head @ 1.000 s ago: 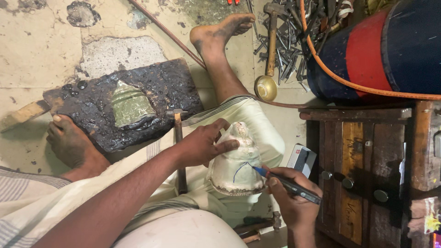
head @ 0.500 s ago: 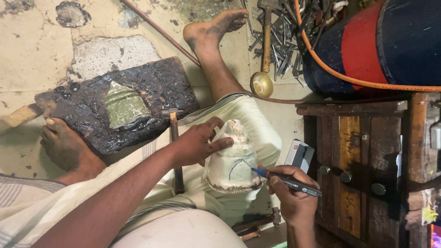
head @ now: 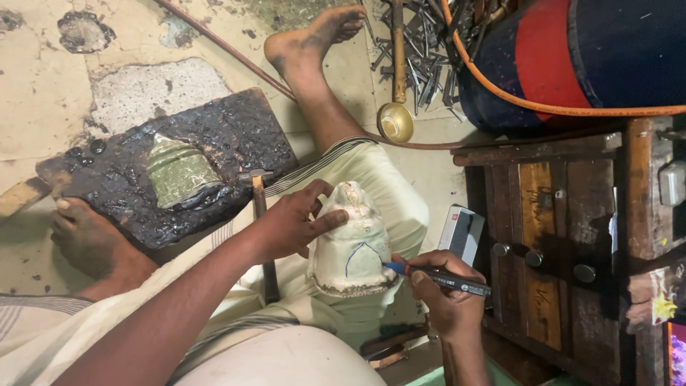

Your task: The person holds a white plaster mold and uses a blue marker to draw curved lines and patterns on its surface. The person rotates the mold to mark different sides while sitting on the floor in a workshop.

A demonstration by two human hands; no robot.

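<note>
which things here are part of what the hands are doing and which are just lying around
In use: left hand steadying pale bell-shaped piece; right hand drawing on it with blue marker.

Lying about: hammer, black pitch board, brass funnel, metal tools pile, orange hose.

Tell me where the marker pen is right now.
In the head view, low and right of centre, the marker pen sits in the right hand, its blue tip touching the lower edge of the pale bell-shaped piece that the left hand steadies on the lap.

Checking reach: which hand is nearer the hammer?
Left. The left hand grips the white piece right beside the hammer; the right hand, holding the pen, is farther off.
</note>
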